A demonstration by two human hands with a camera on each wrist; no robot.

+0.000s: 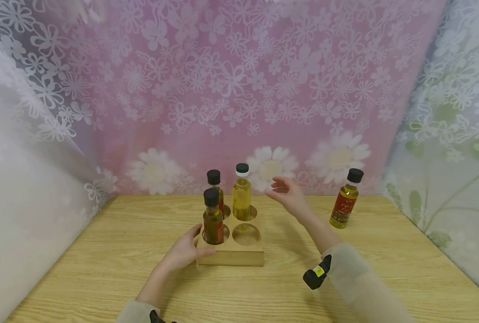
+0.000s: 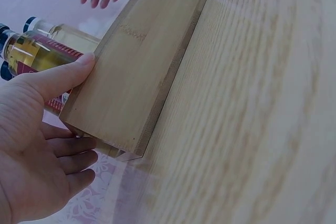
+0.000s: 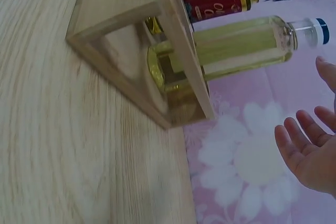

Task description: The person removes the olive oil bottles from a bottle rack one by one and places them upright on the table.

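Observation:
A wooden bottle rack (image 1: 231, 258) with round holes stands on the table. My left hand (image 1: 183, 249) holds its front left corner, the thumb (image 2: 65, 80) on the front upper edge and the fingers along the left side. Two dark-capped oil bottles with red labels, a front one (image 1: 213, 226) and a rear one (image 1: 214, 177), stand in the left holes. A pale yellow oil bottle (image 1: 241, 197) with a black and white cap is upright in the rear right hole; the front right hole holds nothing. To its right my right hand (image 1: 289, 197) hovers, fingers loosely bent, apart from the bottle.
Another red-labelled oil bottle (image 1: 344, 204) stands on the table (image 1: 296, 296) at the right, beyond the right forearm. A pink flowered curtain (image 1: 231, 80) hangs along the table's back edge, with pale curtains on both sides. Each wrist wears a small black camera.

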